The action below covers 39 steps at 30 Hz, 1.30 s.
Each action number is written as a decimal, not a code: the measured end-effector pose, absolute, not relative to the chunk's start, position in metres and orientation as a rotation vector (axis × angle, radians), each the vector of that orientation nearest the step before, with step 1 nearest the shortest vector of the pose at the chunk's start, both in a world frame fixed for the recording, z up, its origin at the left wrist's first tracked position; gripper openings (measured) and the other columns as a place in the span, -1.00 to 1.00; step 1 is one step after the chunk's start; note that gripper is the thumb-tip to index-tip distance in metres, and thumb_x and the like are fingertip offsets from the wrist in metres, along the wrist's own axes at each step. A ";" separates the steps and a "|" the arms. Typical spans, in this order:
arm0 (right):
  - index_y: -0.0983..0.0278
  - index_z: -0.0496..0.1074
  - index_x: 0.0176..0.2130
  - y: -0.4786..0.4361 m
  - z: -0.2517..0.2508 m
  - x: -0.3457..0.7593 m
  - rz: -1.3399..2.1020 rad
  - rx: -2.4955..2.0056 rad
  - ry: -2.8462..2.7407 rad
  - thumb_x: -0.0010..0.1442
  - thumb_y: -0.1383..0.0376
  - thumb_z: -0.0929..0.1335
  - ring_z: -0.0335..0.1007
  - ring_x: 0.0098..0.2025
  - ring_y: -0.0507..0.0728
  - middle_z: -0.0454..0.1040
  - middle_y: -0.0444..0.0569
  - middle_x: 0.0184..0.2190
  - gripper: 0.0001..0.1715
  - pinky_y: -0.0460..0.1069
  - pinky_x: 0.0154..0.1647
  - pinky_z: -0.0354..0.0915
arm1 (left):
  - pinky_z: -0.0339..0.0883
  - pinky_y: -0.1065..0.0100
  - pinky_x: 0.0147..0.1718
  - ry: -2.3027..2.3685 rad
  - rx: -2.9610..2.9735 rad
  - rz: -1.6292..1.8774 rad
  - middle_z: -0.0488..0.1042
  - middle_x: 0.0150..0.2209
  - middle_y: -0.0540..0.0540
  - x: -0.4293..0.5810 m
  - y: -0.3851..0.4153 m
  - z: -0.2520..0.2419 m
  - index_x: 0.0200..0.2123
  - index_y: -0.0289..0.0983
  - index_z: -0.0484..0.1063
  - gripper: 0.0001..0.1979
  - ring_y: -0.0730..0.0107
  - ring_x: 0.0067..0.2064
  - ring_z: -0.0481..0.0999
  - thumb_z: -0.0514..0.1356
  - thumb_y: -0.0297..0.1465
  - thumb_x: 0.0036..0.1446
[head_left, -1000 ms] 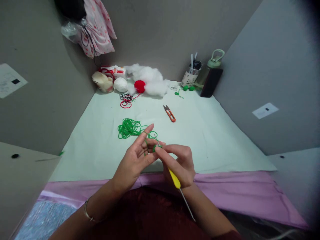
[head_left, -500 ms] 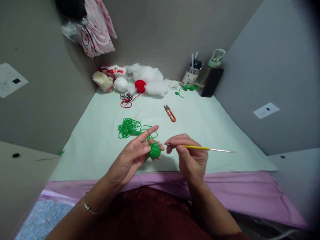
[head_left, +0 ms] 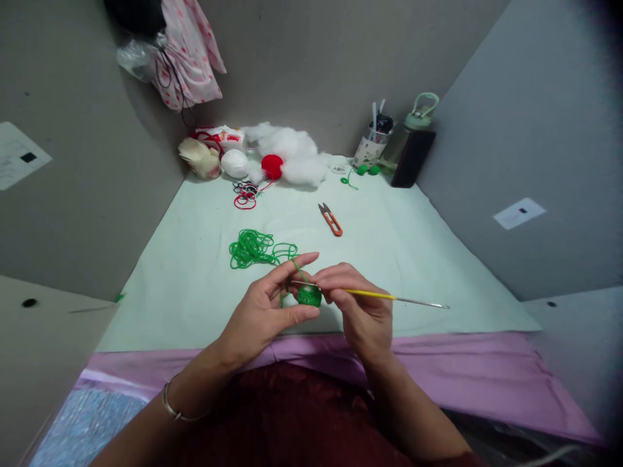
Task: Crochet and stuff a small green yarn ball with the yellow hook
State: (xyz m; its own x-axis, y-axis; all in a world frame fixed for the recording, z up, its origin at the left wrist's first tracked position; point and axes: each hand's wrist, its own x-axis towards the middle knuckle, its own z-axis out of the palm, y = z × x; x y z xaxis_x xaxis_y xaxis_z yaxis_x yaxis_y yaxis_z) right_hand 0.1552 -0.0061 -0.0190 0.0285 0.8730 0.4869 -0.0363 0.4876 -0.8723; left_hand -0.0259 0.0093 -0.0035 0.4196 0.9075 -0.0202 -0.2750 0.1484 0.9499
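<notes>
A small green crochet piece (head_left: 309, 296), rounded like a cup, sits between my hands above the table's near edge. My left hand (head_left: 265, 310) holds it, thumb stretched out below it, with green yarn running over the raised index finger. In my right hand (head_left: 363, 310) is a crochet hook (head_left: 372, 294) with a yellow grip and metal ends, held like a pen. Its thin left end reaches the top of the piece, beside the working yarn. A loose heap of green yarn (head_left: 252, 249) lies just beyond my left hand.
Orange thread snips (head_left: 331, 220) lie mid-table. Along the back wall stand white stuffing (head_left: 287, 152), a red ball (head_left: 272, 167), a white ball (head_left: 235, 164), a pen cup (head_left: 372, 146), a bottle (head_left: 413, 126) and a dark phone-like slab (head_left: 413, 159). Grey partitions close in both sides.
The green piece has tipped and shifted slightly right. My left thumb has moved off its face to below it. My right hand and the hook have moved a little left.
</notes>
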 end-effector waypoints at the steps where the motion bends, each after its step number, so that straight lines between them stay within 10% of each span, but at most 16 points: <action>1: 0.07 0.71 -0.14 -0.006 -0.020 0.155 0.840 -0.795 -1.358 0.39 0.17 0.45 0.56 -0.17 0.15 0.69 -0.01 -0.21 -0.83 0.04 -0.26 0.47 | 0.33 0.24 0.13 0.738 1.115 0.976 0.55 -0.13 -0.03 -0.026 0.010 -0.003 0.25 -0.07 0.55 -0.31 0.32 -0.05 0.48 0.56 -0.37 0.02; 8: 0.15 0.67 -0.18 0.001 -0.020 0.158 1.042 -0.688 -1.236 0.41 0.16 0.43 0.50 -0.37 0.05 0.70 -0.02 -0.24 -0.81 -0.03 -0.39 0.43 | 0.35 0.21 0.13 0.822 1.161 0.984 0.53 -0.16 -0.04 -0.029 0.011 -0.001 0.20 -0.12 0.57 -0.35 0.28 -0.04 0.51 0.55 -0.39 0.01; 39: 0.16 0.63 -0.11 -0.001 0.004 0.179 0.876 -0.688 -1.698 0.50 0.24 0.33 0.65 -0.17 0.12 0.70 -0.02 -0.23 -0.75 0.08 -0.15 0.59 | 0.30 0.13 0.13 0.904 1.438 1.016 0.50 -0.28 -0.01 -0.031 0.013 0.000 0.05 -0.10 0.68 -0.50 0.28 -0.14 0.44 0.53 -0.47 -0.01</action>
